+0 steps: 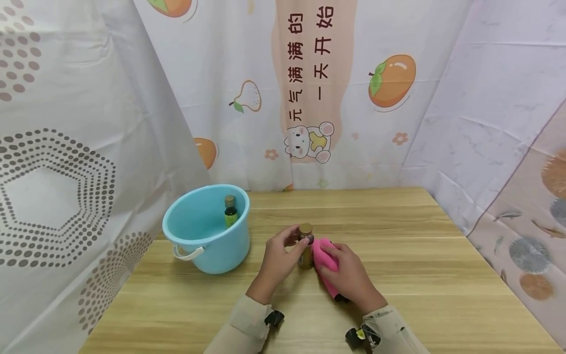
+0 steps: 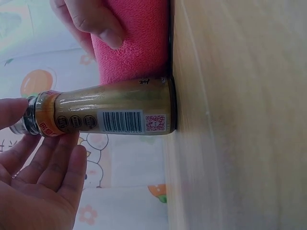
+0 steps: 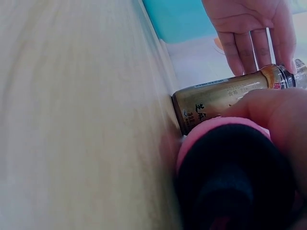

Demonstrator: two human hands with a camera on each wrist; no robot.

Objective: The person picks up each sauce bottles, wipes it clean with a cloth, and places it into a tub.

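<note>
A gold-labelled bottle (image 1: 305, 256) with a gold cap stands upright on the wooden table. My left hand (image 1: 279, 253) holds it by the neck, thumb on the near side and fingers reaching behind; a barcode faces the left wrist view. Right beside the bottle, my right hand (image 1: 347, 275) grips a pink terry-cloth roll (image 1: 325, 253) with black at its ends. In the right wrist view the roll's round black end (image 3: 235, 182) fills the foreground, and the left hand (image 3: 254, 33) appears beyond the bottle (image 3: 225, 96). The roll's pink side (image 2: 136, 43) is close against the bottle.
To the left stands a light-blue bucket (image 1: 223, 253) with a white handle (image 1: 187, 254). Inside it, a dark bottle (image 1: 230, 214) with a green-yellow label leans near the right wall. Patterned curtains (image 1: 247, 137) hang behind the wooden table (image 1: 420, 275) and along both sides.
</note>
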